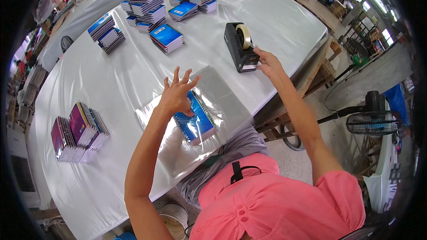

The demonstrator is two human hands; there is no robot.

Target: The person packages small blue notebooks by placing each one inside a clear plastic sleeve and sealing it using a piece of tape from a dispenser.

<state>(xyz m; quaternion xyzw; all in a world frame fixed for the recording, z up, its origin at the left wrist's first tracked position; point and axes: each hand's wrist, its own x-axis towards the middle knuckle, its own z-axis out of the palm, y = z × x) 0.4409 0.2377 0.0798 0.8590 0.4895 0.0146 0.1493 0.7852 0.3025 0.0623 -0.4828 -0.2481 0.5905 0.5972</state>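
A blue spiral notebook (195, 122) lies on clear plastic sheets (231, 106) at the table's near edge. Over its upper left part is my left hand (178, 98), fingers spread and thumb resting on the cover. Farther right stands a black tape dispenser (235, 53) with a roll of tape (243, 36). My right hand (268, 63) is at the dispenser's cutting end, its fingers pinched on the end of the tape; the fingertips are partly hidden.
Tall stacks of blue notebooks (142, 0) rise at the far side, with a shorter pile (167, 38) before them. Purple notebooks (82, 124) stand at the left on the white-covered table (115, 186). A black fan (372, 122) is off the right edge.
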